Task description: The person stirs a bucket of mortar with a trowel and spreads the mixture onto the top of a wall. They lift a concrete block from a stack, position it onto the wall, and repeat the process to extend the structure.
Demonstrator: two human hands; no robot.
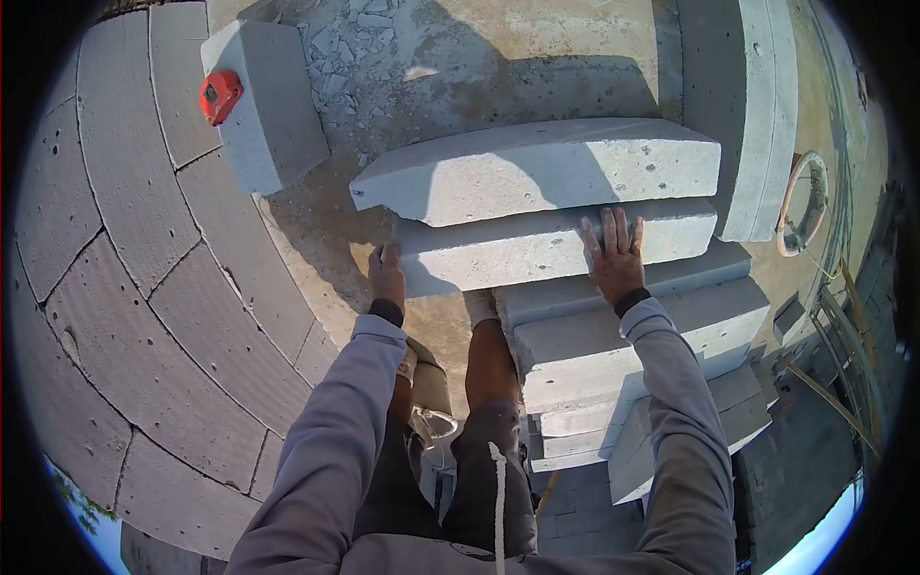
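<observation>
A long pale block (517, 251) lies crosswise before me. My left hand (387, 278) is against its left end, fingers close together and partly hidden at the block's edge. My right hand (615, 254) rests on the block towards its right end, palm down with the fingers spread. Just beyond lies a second long pale block (537, 168), nearly parallel to the first. Nearer to me on the right, more pale blocks (642, 345) are stacked, partly under the first block.
At left stands a wall of large grey blocks (125, 230). A red tool (220, 97) sits on an upright block (268, 105). Broken chips (350, 48) litter the floor. A round-rimmed container (803, 203), poles (832, 407) and tall blocks (762, 115) are at right.
</observation>
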